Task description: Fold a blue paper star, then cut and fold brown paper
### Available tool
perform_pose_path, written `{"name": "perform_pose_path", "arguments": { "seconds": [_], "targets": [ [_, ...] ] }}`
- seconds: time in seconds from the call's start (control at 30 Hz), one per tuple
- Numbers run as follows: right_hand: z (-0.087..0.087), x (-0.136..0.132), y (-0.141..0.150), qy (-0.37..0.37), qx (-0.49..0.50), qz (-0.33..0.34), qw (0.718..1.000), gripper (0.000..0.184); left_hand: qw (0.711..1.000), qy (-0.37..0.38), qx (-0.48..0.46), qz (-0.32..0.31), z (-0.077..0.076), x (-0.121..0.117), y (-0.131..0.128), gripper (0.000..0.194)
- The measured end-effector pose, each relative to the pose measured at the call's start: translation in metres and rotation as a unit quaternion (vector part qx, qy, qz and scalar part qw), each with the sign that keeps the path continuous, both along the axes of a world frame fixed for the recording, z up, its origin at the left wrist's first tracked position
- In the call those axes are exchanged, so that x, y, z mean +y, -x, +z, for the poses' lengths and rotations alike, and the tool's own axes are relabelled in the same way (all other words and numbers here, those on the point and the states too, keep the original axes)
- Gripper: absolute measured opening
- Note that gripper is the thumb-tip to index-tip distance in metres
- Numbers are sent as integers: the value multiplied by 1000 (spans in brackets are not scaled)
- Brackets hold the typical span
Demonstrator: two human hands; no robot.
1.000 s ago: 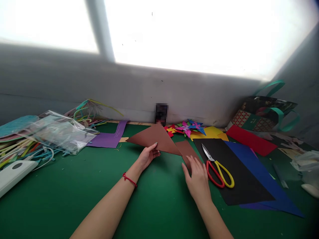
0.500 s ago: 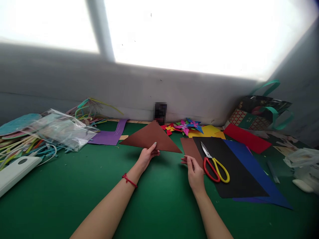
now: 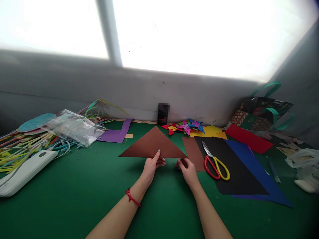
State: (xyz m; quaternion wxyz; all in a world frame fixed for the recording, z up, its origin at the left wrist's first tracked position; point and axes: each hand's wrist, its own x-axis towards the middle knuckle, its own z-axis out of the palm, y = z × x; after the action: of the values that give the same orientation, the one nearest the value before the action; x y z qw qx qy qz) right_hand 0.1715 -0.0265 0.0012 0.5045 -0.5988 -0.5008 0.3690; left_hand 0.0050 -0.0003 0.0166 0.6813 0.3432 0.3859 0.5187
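A brown sheet of paper (image 3: pixel 154 142), folded into a triangle, is held just above the green table, its peak pointing away from me. My left hand (image 3: pixel 152 167) grips the middle of its long near edge, thumb on top and fingers beneath. At the triangle's right corner, my right hand (image 3: pixel 187 169) has its fingers curled in against the paper's edge; part of the fingertips is hidden. Scissors (image 3: pixel 213 162) with one red and one yellow handle lie right of that hand, on a black sheet (image 3: pixel 239 176).
Under and beside the black sheet are brown paper (image 3: pixel 195 156) and blue paper (image 3: pixel 276 196). Colourful folded paper stars (image 3: pixel 185 126) sit at the back, near a blurred dark object (image 3: pixel 163 114). On the left are a white power strip (image 3: pixel 27 172), clear plastic (image 3: pixel 77 127) and purple paper (image 3: pixel 113 135).
My right hand has come left to the triangle's right corner, its fingers now curled there. The triangle has levelled, its right corner shifting slightly right. My left hand keeps its grip.
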Motion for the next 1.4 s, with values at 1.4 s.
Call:
{"name": "perform_pose_path", "arguments": {
  "seconds": [1.4],
  "targets": [
    [11,11,-21,-13,344,-72,936,30,988,-99,87,-76,0,-8,31,38]
  ]
}}
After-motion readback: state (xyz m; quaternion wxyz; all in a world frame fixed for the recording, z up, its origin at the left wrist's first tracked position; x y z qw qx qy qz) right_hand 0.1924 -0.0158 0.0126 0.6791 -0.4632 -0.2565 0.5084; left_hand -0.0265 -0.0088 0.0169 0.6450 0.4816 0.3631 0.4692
